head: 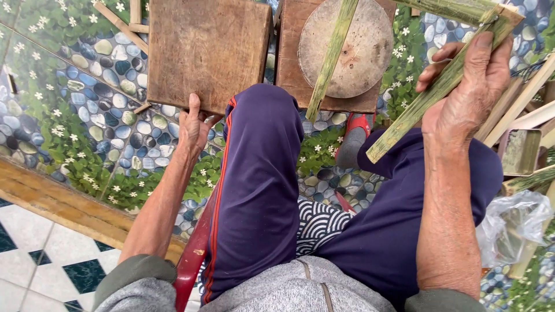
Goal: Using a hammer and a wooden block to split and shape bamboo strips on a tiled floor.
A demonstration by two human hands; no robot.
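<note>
A: What do we list under hands?

B: Two. Our left hand point(192, 130) grips the near edge of a square wooden board point(208, 49), thumb on top, fingers curled under it. Our right hand point(467, 86) is closed around one green strip point(439, 86), which runs slanting from upper right down toward our right knee.

A: Other green strips?

B: We count one more lying across the round block point(355, 55), its lower end hanging past the stool's front edge. Another green length point(457, 8) sits at the top right, touching the held strip's far end; whether it is a separate piece, we cannot tell.

A: Wooden items?

B: One board, one round block, and one stool point(289, 63) under that block, just beside the board. Pale sticks point(520, 107) lie at the right edge; their count is unclear.

A: Remaining entries?

B: One clear plastic bag point(511, 222) by our right thigh, one red-trimmed shoe point(354, 138) between our knees, and the pebble-and-flower mat point(75, 110) beneath everything.
</note>
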